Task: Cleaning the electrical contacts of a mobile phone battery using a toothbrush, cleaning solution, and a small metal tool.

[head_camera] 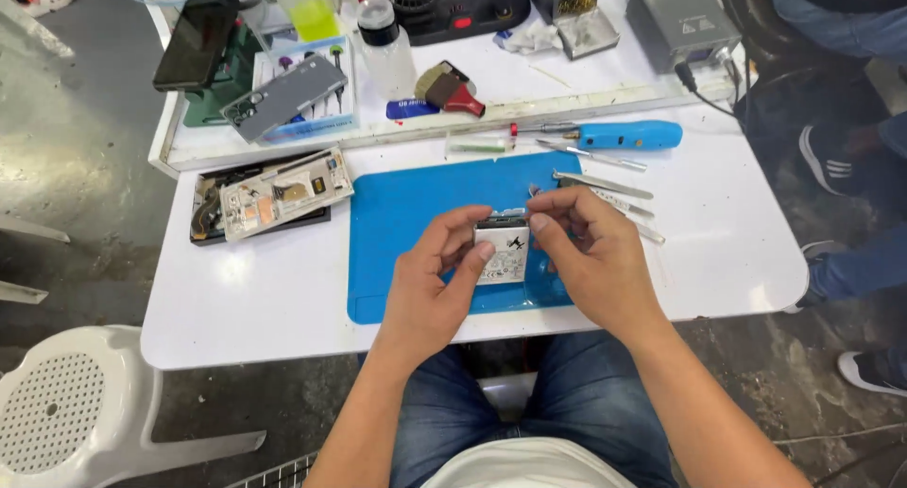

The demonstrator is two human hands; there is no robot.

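Your two hands meet at the middle of the frame over the blue mat [406,214]. Your left hand [430,290] and right hand [590,256] both pinch a small white rectangular battery [502,252] between thumb and fingers, holding it just above the mat. On the white bench [255,299], tweezers [605,186] lie right of your hands, a blue-handled screwdriver [614,135] above them, and an opened phone [274,197] at the left.

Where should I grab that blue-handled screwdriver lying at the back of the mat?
Grip the blue-handled screwdriver around its thick blue handle, coming from above. It lies flat on the white table, handle to the right, the thin shaft pointing left, with tweezers close in front.
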